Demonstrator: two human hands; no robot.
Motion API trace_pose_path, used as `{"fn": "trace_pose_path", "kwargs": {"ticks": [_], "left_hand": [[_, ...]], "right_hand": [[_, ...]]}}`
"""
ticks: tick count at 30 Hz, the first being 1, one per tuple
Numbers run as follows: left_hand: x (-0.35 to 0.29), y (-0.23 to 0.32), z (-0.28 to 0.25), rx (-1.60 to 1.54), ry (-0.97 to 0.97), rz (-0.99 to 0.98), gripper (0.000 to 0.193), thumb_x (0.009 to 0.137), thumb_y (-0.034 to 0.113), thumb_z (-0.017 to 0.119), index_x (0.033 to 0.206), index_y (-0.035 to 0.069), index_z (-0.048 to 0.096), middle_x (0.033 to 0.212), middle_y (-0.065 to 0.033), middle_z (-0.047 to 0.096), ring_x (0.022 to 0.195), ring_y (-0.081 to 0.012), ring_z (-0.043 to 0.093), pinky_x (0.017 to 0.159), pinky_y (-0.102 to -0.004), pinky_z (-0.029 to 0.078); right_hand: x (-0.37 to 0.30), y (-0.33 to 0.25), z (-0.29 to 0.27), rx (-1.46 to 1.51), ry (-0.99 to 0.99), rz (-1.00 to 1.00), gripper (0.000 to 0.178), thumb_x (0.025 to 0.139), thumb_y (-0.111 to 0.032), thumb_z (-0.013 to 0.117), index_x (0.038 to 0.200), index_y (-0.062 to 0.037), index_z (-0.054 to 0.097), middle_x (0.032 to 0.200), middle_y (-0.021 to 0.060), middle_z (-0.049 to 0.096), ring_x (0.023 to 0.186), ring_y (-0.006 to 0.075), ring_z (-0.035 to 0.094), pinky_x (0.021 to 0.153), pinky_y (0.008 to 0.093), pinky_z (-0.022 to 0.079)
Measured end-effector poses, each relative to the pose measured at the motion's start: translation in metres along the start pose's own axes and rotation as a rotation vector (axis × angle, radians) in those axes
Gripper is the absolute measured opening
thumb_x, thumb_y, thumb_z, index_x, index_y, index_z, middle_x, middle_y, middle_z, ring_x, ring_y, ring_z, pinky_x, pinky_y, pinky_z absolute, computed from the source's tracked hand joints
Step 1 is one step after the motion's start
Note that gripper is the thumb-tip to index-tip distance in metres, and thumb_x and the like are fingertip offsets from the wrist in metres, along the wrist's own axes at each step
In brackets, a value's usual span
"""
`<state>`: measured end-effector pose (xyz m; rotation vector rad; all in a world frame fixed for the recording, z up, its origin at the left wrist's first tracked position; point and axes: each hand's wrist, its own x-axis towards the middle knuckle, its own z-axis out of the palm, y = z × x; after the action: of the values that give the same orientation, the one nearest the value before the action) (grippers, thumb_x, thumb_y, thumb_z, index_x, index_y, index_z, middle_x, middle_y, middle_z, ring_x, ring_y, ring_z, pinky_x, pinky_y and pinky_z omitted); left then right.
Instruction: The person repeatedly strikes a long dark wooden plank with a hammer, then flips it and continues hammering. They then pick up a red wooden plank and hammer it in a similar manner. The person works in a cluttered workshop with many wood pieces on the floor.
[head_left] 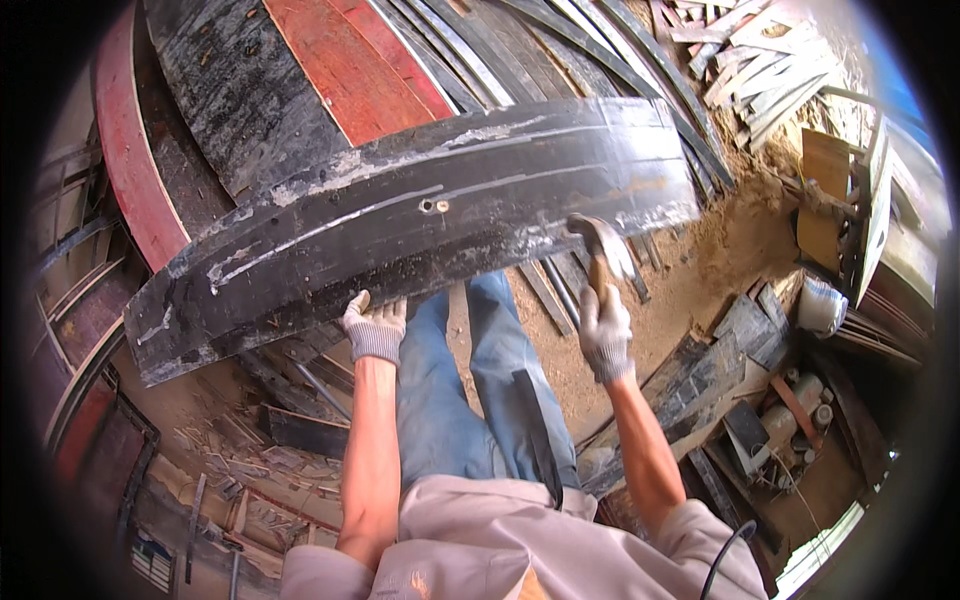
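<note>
A long black-faced board (480, 240) with grey streaks and pale scuffs lies across in front of me, its left end lower and nearer. Two small holes show near its middle. My left hand (376, 328), in a pale knitted glove, grips the board's near edge with the thumb up against it. In my gloved right hand (605, 335) is a claw hammer (600, 247), held by its wooden handle just beyond the board's near edge. Its metal head is up, over the right part of the board.
Stacked black and red panels (350, 65) lie beyond the board. Loose wood strips (770, 70) are heaped at the far right, next to sawdust (745, 225). A white sack (822, 306) and a motor-like machine (795, 410) stand at the right. Scrap wood (270, 480) litters the lower left.
</note>
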<state>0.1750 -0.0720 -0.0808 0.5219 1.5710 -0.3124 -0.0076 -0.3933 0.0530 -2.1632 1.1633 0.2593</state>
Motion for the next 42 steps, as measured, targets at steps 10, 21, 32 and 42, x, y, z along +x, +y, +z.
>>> {"fn": "trace_pose_path", "kwargs": {"ticks": [10, 21, 32, 42], "left_hand": [[-0.004, -0.001, -0.008, -0.004, -0.056, 0.000, 0.032, 0.095, 0.027, 0.063, 0.118, 0.004, 0.066, 0.127, -0.0153, 0.070, 0.120, -0.0367, 0.066, 0.111, -0.0629, 0.049], [0.002, -0.009, -0.020, -0.009, -0.188, -0.010, 0.030, 0.094, 0.029, 0.071, 0.117, 0.010, 0.069, 0.124, -0.0115, 0.073, 0.112, -0.0337, 0.069, 0.100, -0.0550, 0.057], [-0.007, 0.000, -0.008, 0.022, -0.165, 0.017, 0.079, 0.090, 0.056, 0.079, 0.144, 0.004, 0.053, 0.148, -0.0149, 0.053, 0.139, -0.0329, 0.051, 0.120, -0.0565, 0.041], [-0.029, 0.006, -0.004, 0.030, -0.103, 0.050, 0.066, 0.089, 0.053, 0.081, 0.134, 0.008, 0.062, 0.127, -0.0120, 0.066, 0.120, -0.0317, 0.063, 0.104, -0.0534, 0.056]], "right_hand": [[0.010, -0.009, -0.005, 0.096, 0.173, -0.108, 0.042, 0.111, -0.037, 0.053, 0.135, -0.0038, 0.061, 0.084, 0.0247, 0.071, 0.079, 0.0438, 0.073, 0.070, 0.0507, 0.059], [0.001, 0.021, 0.004, -0.013, 0.117, -0.115, 0.039, 0.112, -0.036, 0.052, 0.115, 0.0010, 0.066, 0.083, 0.0109, 0.066, 0.072, 0.0201, 0.060, 0.070, 0.0406, 0.052], [0.085, -0.164, 0.060, 0.383, -0.194, -0.249, 0.042, 0.111, -0.041, 0.057, 0.110, -0.0007, 0.065, 0.072, 0.0085, 0.061, 0.061, 0.0155, 0.057, 0.058, 0.0354, 0.048], [0.119, -0.209, 0.153, 0.070, -0.151, -0.127, 0.042, 0.111, -0.045, 0.050, 0.109, -0.0038, 0.061, 0.080, 0.0220, 0.069, 0.077, 0.0390, 0.073, 0.070, 0.0514, 0.055]]}}
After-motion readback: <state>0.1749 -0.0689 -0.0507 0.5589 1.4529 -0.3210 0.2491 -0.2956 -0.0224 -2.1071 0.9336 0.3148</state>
